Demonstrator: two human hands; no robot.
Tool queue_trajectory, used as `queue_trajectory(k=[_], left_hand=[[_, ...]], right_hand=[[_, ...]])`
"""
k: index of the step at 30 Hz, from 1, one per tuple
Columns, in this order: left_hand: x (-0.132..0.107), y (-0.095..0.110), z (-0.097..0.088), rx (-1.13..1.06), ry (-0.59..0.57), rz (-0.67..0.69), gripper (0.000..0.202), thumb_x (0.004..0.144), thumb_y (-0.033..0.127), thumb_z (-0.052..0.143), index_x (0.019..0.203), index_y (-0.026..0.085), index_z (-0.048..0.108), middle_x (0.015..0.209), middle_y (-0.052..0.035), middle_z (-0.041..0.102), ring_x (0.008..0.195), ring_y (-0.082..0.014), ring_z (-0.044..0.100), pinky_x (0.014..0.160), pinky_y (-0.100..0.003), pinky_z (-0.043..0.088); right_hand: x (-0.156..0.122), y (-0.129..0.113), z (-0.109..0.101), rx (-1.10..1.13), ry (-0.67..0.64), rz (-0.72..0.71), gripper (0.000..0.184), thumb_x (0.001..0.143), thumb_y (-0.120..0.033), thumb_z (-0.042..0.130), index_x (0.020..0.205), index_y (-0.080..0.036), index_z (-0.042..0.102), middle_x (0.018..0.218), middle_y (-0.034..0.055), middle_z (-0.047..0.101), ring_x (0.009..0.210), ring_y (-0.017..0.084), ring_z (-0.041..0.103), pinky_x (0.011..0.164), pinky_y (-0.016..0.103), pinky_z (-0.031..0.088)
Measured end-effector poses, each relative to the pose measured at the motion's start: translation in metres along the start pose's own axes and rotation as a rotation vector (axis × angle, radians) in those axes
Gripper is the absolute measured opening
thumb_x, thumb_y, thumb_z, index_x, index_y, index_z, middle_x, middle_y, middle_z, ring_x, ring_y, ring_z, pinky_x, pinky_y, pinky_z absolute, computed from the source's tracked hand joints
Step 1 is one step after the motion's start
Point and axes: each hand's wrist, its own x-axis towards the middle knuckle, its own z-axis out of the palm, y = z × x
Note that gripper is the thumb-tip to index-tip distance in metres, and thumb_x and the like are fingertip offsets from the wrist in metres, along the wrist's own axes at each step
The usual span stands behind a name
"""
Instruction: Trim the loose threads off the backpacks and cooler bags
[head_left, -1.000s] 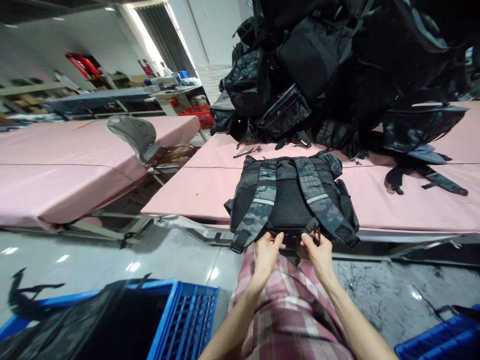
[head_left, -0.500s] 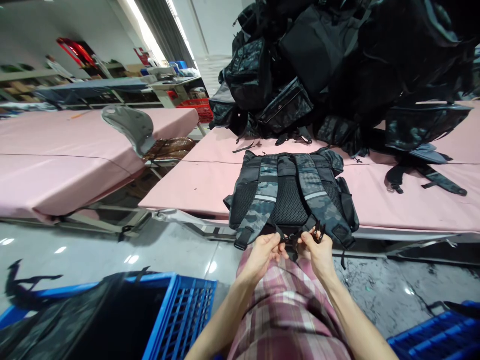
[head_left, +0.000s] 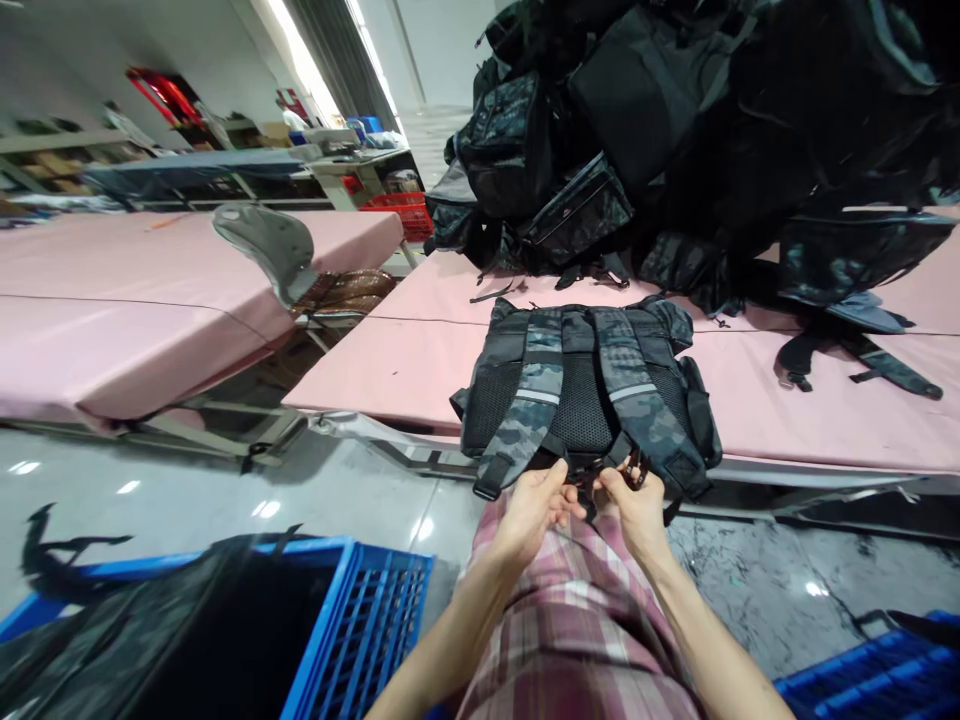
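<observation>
A camouflage and black backpack (head_left: 581, 400) lies with its padded shoulder straps facing up, its near end at the table's front edge. At this end my left hand (head_left: 536, 505) is closed, thumb and fingers pinching thin black webbing. My right hand (head_left: 634, 505) is closed beside it, a short gap away. A small dark pronged piece (head_left: 637, 470) sticks up from its fingers; whether it is a buckle or a pair of snips I cannot make out. More black webbing (head_left: 589, 468) runs between the hands, partly hidden by the fingers.
The backpack rests on a pink-covered table (head_left: 390, 370). Behind it rises a large heap of dark backpacks (head_left: 652, 120). A blue crate (head_left: 386, 600) holding a dark bag stands at lower left, another blue crate (head_left: 877, 665) at lower right. A grey chair (head_left: 266, 245) stands left.
The view has shifted slightly. My left fingers have opened out a little near the webbing, and the pronged piece in my right hand has tilted lower. The backpack has hardly moved.
</observation>
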Motion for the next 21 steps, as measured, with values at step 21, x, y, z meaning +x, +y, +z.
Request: queue_trajectory(k=[21], left_hand=[[-0.002, -0.026, -0.029, 0.309, 0.201, 0.166, 0.042, 0.072, 0.049, 0.055, 0.087, 0.011, 0.063, 0.080, -0.0090, 0.067, 0.069, -0.0166, 0.063, 0.055, -0.023, 0.044]], right_hand=[[0.004, 0.018, -0.009, 0.372, -0.071, 0.187, 0.034, 0.066, -0.041, 0.069, 0.055, -0.016, 0.048, 0.049, -0.0040, 0.048, 0.039, 0.004, 0.030, 0.039, 0.019, 0.022]])
